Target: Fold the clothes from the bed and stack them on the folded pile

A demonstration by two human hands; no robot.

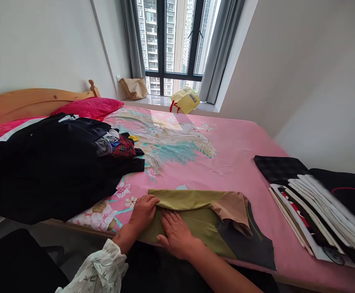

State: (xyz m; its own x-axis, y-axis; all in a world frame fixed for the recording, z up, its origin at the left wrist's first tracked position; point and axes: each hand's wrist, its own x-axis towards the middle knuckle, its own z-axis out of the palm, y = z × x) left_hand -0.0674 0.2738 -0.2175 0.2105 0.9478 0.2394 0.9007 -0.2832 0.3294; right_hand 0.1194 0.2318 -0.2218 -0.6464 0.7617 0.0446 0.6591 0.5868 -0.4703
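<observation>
Olive, grey and tan fabric garment lies part-folded along near edge of pink floral-sheeted bed, black-framed glass window beyond. Right hand spread wide, flat on garment. Left hand, slightly farther, on the folded edge; can't tell if pinching.

Illegible print on yellow bag

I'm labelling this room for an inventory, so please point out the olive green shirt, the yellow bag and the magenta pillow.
Olive green shirt (203, 226): head view, on its olive body panel.
Yellow bag (186, 100): head view, on its side.
Magenta pillow (89, 108): head view, on its upper face.
</observation>
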